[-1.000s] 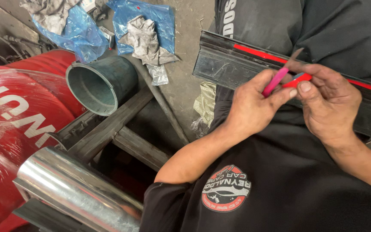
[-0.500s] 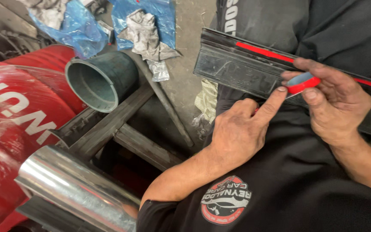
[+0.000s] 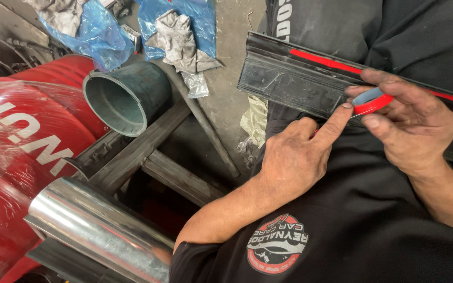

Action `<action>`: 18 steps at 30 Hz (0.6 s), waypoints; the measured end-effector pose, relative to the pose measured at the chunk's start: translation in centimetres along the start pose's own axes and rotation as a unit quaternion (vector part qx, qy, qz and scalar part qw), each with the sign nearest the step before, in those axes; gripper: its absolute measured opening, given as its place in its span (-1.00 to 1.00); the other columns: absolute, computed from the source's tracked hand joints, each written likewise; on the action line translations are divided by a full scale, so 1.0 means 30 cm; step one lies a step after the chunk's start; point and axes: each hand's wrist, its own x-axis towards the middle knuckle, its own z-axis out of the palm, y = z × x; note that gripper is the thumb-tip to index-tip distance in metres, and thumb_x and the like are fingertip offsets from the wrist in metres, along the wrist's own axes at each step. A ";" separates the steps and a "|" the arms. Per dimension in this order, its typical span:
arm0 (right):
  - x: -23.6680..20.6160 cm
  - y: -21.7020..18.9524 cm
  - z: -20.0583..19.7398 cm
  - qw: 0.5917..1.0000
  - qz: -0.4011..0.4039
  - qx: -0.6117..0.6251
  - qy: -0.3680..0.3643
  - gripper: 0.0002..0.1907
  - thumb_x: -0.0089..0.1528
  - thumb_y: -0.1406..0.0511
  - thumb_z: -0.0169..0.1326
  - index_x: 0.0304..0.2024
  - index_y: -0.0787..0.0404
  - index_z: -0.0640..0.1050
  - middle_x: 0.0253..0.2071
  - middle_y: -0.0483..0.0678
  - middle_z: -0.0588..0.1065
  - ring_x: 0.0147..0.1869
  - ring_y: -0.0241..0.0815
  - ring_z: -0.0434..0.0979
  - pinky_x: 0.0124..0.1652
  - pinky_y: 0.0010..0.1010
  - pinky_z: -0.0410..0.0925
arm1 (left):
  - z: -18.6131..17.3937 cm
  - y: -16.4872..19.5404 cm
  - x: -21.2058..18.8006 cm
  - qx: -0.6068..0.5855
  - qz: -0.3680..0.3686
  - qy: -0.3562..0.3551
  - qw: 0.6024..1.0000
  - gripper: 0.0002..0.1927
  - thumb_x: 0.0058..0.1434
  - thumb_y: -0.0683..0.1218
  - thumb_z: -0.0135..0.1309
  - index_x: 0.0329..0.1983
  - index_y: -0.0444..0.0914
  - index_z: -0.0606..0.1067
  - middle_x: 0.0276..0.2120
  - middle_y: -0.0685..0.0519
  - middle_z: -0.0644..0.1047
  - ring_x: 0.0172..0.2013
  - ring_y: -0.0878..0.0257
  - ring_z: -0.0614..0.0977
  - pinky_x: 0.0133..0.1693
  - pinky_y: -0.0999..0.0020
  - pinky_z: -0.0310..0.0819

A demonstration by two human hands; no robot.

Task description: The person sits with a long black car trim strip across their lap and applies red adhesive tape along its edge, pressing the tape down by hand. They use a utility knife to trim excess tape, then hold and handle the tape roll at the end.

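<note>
A long black trim strip [image 3: 289, 78] lies across my lap, with a line of red tape [image 3: 321, 60] along its upper edge. My right hand [image 3: 415, 126] pinches a small roll of red tape [image 3: 370, 102] with a pale blue-grey liner, held against the strip. My left hand [image 3: 294, 162] rests on my black shirt just below the strip. Its other fingers are curled while the index finger stretches up, its tip touching the strip right beside the roll. A sliver of red shows under the left knuckles.
To the left lie a grey-green pipe end [image 3: 127, 97], a big red cylinder wrapped in clear film [image 3: 22, 152] and a shiny metal tube [image 3: 95, 225]. Dark metal frame bars [image 3: 148, 152] cross below the pipe. Blue plastic sheets with grey rags [image 3: 184, 31] lie on the concrete floor.
My left hand has let go of the pink-red strip it pinched by the roll, dropped lower, and now points its index finger onto the trim. The right hand stays at the roll.
</note>
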 end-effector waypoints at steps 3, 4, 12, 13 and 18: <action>0.000 -0.006 0.001 1.000 0.009 0.007 -0.004 -0.58 0.33 0.50 0.14 0.23 0.34 0.39 0.31 0.34 0.40 0.20 0.11 0.58 0.12 -0.14 0.55 | 0.009 0.004 -0.001 0.004 -0.001 0.011 1.000 -0.31 0.34 -0.22 0.16 0.51 0.02 0.31 -0.42 0.10 0.33 -0.42 0.22 0.48 -0.41 0.28 0.44; -0.001 -0.007 0.001 1.000 0.012 0.009 -0.003 -0.58 0.34 0.50 0.13 0.23 0.33 0.39 0.31 0.34 0.40 0.20 0.10 0.58 0.12 -0.15 0.55 | 0.012 0.006 -0.002 0.002 0.000 0.013 1.000 -0.32 0.34 -0.22 0.16 0.50 0.01 0.31 -0.42 0.10 0.33 -0.41 0.22 0.48 -0.40 0.28 0.45; -0.003 -0.013 0.005 1.000 0.025 0.015 0.003 -0.59 0.35 0.51 0.11 0.24 0.31 0.40 0.24 0.34 0.42 0.18 0.09 0.59 0.14 -0.15 0.55 | 0.010 0.022 -0.008 -0.002 0.004 0.018 1.000 -0.37 0.35 -0.21 0.14 0.47 -0.02 0.30 -0.41 0.10 0.33 -0.40 0.21 0.47 -0.38 0.27 0.46; -0.002 -0.012 0.005 1.000 0.025 0.018 0.002 -0.59 0.35 0.50 0.11 0.24 0.31 0.40 0.24 0.34 0.42 0.19 0.09 0.59 0.14 -0.15 0.55 | 0.009 0.023 -0.008 -0.001 0.006 0.020 1.000 -0.37 0.36 -0.21 0.14 0.47 -0.02 0.30 -0.41 0.10 0.33 -0.40 0.21 0.47 -0.38 0.28 0.46; 0.000 -0.007 0.004 0.999 0.016 0.030 -0.002 -0.59 0.36 0.49 0.11 0.25 0.31 0.41 0.24 0.32 0.42 0.20 0.08 0.59 0.18 -0.13 0.55 | 0.006 0.018 -0.004 0.003 0.008 0.020 1.000 -0.36 0.33 -0.20 0.14 0.46 -0.02 0.30 -0.40 0.09 0.34 -0.39 0.20 0.48 -0.38 0.27 0.46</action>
